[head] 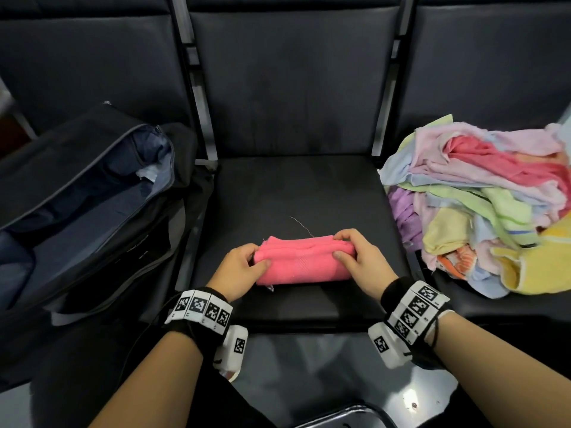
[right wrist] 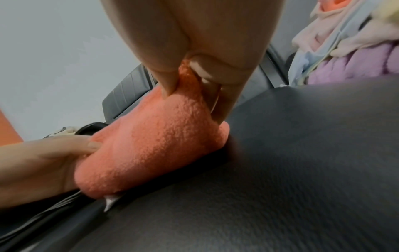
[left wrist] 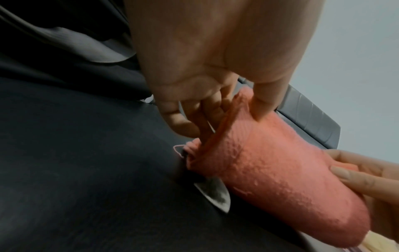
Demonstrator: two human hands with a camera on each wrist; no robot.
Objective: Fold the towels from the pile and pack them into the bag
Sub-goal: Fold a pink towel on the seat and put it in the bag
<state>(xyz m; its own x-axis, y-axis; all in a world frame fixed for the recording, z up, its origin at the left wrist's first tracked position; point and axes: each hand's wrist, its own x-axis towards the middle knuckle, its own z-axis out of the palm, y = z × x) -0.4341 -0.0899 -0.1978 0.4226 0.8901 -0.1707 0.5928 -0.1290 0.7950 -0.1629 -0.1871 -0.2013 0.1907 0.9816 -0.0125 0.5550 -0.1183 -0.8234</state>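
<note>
A pink towel [head: 304, 264], folded into a thick narrow bundle, lies on the middle black seat [head: 309, 193]. My left hand [head: 244, 267] grips its left end, thumb on top and fingers behind. My right hand [head: 355, 254] pinches its right end the same way. The left wrist view shows the pink towel [left wrist: 270, 163] with my left thumb pressed into it. In the right wrist view the pink towel [right wrist: 155, 145] bulges between both hands. A dark bag [head: 86, 196] stands open on the left seat. The pile of towels [head: 482, 205], in several pastel colours, sits on the right seat.
Black seat backs [head: 293, 72] rise behind the three seats, with metal frame posts between them. A loose thread [head: 301, 225] lies on the middle seat behind the towel. Shiny floor [head: 340, 381] shows below the seat's front edge, between my forearms.
</note>
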